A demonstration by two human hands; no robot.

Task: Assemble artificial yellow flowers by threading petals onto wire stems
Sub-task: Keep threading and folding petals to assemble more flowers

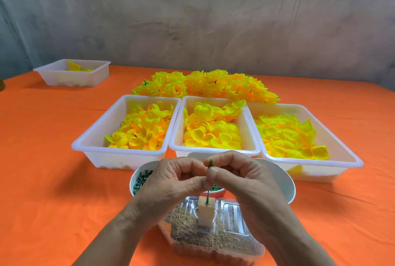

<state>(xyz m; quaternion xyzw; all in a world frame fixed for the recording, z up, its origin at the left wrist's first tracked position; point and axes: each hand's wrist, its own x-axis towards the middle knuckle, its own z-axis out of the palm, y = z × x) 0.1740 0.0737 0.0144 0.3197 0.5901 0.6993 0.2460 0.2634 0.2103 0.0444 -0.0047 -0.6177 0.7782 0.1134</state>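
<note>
Lower centre, left hand point(171, 181) and right hand point(242, 180) are pinching a green stem point(211, 162) under the middle tray point(213, 150) rim; tablecloth point(53, 180) spreading left.

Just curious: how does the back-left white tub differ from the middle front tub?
The back-left tub holds only a few yellow pieces; the middle tub is heaped with petals. The back-left tub stands alone; the middle tub sits between a left tub and a right tub. Both are white plastic.
</note>
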